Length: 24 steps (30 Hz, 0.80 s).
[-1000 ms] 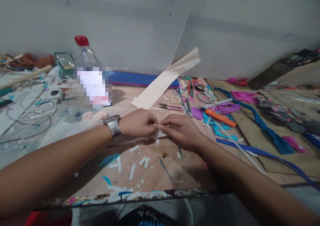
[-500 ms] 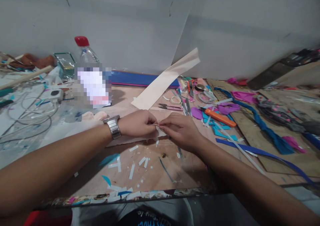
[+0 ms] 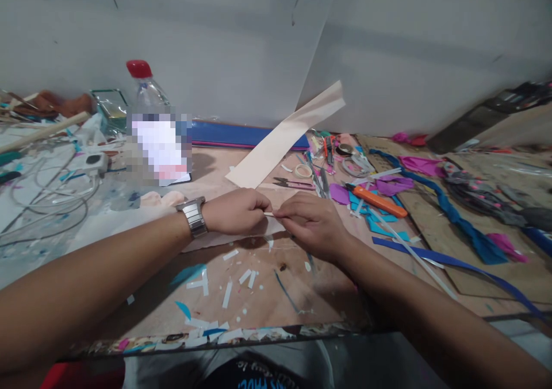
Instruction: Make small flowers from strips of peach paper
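My left hand (image 3: 238, 211), with a metal watch (image 3: 194, 216) on its wrist, is closed in a fist around one end of a thin pale strip (image 3: 269, 214). My right hand (image 3: 314, 222) pinches the same strip between thumb and fingertips, close beside the left. Only a short piece of the strip shows between the hands, so its full shape and material are hidden. White sheet material (image 3: 233, 241) lies on the table under the left hand. Just beyond the hands are small thread snips (image 3: 295, 184) and a long cream strip (image 3: 276, 142) leaning against the wall.
An orange utility knife (image 3: 378, 201), a tape roll (image 3: 303, 172) and coloured scraps lie to the right, near a blue ribbon (image 3: 452, 258). At left stand a red-capped bottle (image 3: 149, 93), a propped phone and a white charger (image 3: 92, 162) with cables. Paper bits litter the front.
Both hands keep their grip on the thin strip and have barely moved. The right fingertips have shifted very slightly left, and the view has moved a little.
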Motion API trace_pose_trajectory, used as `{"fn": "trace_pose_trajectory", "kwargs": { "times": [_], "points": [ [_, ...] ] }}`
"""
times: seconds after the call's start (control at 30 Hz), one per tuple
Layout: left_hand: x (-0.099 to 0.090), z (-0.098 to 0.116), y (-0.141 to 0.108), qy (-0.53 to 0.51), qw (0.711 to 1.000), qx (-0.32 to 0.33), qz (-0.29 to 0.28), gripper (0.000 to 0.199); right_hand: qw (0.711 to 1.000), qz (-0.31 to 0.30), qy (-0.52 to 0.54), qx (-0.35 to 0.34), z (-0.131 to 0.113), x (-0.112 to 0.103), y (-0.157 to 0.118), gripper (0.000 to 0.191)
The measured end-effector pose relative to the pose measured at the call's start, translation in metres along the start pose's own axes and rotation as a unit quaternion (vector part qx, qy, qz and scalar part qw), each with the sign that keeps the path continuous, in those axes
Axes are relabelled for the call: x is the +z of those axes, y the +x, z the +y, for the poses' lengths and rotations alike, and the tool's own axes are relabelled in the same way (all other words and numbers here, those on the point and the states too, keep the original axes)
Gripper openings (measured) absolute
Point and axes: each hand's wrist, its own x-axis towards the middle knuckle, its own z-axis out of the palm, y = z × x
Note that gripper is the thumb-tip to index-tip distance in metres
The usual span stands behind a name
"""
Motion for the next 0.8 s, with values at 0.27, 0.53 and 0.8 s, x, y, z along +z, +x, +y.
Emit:
{"fn": "trace_pose_trajectory", "kwargs": {
  "times": [0.27,0.53,0.8],
  "points": [
    [0.0003,0.0035,-0.0005,0.012,0.999,0.029,0.028,0.024,1.0,0.009,0.001,0.006,0.0011,-0.0002,-0.0017,0.016],
    [-0.0005,0.0036,-0.0015,0.01,1.0,-0.008,-0.005,0.013,0.999,0.023,-0.001,0.024,-0.0004,-0.0018,0.0004,0.012],
    [-0.0059,-0.0037,0.0008,0.034,0.999,0.013,-0.003,0.029,0.999,0.034,-0.003,0.009,0.0005,0.0,-0.0006,0.019]
  ]
}}
